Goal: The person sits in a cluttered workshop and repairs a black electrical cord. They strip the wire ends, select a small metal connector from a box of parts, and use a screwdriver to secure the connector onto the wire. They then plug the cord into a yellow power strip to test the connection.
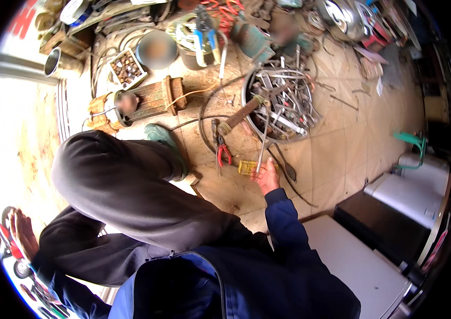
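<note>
My right hand [268, 177] is closed around the lower end of a slim metal rod [263, 146]. The rod's far end reaches over the rim of a round metal bowl [245, 97] heaped with spanners and other hand tools; its tip is hard to make out among them. A hammer-like tool with a brown handle [244, 114] leans across the same rim. Beside my right hand lies a yellow box [247, 167], with red-handled pliers [224, 152] and a dark-handled screwdriver [215, 128] to its left. Far left, my left hand [23, 234] is open, fingers stretched, holding nothing.
A rusty cylindrical motor or pump [153, 98] lies on the tiled floor, near my green shoe [162, 137]. Behind it stand a tray of small parts [127, 69] and a bucket [196, 59] with blue-handled cutters. A black cable loops by the bowl. A white cabinet [350, 263] is at right.
</note>
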`<action>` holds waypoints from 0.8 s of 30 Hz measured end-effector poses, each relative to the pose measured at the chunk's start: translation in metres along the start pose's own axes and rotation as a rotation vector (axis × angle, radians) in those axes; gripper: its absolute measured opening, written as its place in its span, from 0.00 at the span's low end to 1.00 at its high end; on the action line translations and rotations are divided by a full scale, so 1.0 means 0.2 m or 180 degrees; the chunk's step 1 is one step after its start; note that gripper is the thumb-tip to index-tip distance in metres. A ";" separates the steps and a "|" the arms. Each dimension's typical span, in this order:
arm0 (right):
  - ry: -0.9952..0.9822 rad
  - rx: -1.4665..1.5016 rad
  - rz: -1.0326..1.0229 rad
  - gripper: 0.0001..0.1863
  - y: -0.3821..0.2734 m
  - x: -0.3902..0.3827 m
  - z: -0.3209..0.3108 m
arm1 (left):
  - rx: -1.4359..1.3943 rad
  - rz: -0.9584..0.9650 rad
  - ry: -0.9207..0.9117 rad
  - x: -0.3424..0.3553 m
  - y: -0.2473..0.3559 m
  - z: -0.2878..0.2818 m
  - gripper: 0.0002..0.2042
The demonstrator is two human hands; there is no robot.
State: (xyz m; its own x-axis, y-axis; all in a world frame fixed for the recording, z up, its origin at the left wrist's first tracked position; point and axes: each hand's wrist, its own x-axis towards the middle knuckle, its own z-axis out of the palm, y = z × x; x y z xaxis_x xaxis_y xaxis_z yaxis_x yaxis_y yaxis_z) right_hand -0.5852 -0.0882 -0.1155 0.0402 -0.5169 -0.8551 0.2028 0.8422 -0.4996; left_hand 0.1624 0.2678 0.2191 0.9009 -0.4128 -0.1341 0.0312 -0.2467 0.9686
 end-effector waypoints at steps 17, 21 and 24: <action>0.1463 -0.0360 0.0174 0.15 -0.50 0.53 -0.33 | 0.0177 -0.0210 0.0151 -0.17 -0.07 -0.24 0.19; 0.1458 -0.1231 0.0133 0.18 -0.73 0.44 -0.60 | 0.0424 -0.0141 0.0118 -0.10 -0.07 -0.22 0.20; 0.1243 -0.1463 0.0259 0.18 -0.84 0.41 -0.68 | 0.0592 -0.0031 0.0075 -0.08 -0.08 -0.26 0.20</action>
State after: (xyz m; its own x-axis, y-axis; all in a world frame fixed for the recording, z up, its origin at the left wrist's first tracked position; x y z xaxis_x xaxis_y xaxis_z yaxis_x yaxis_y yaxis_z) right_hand -0.7493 -0.2509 -0.1206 -0.3417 -0.4270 -0.8372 -0.2325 0.9015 -0.3650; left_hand 0.1692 0.3240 0.2161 0.9108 -0.3896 -0.1362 -0.0388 -0.4094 0.9115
